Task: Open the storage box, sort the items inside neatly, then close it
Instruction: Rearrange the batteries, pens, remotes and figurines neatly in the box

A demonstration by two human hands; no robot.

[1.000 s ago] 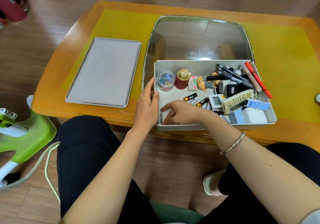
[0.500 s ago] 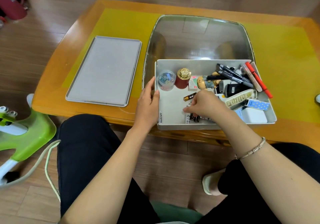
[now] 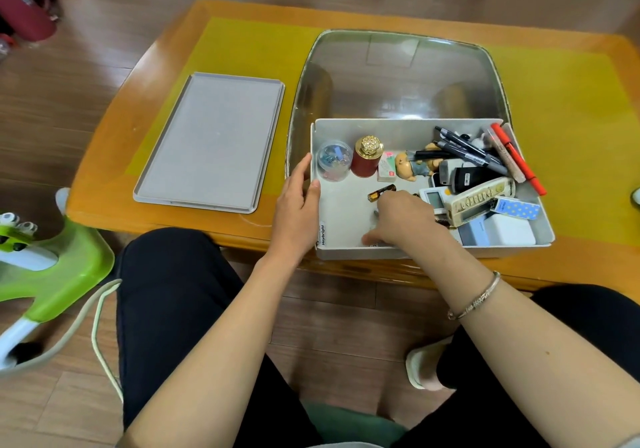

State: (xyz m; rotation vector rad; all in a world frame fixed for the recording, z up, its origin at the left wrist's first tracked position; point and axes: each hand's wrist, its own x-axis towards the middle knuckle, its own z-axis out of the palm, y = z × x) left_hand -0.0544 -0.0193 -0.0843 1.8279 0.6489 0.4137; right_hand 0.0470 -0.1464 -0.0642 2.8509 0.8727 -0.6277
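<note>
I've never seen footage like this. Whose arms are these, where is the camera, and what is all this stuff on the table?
There is no machine here: a seated person wears a camera on the head, so you look down along both arms. On the wooden table stands an open grey storage box; its flat lid lies beside it, to the left. The left hand steadies the box's left wall. The right hand reaches inside, fingers curled among small batteries on the box floor; whether it actually holds one is hidden. Inside are also a clear tub of clips, a red jar, pens and a remote control.
</note>
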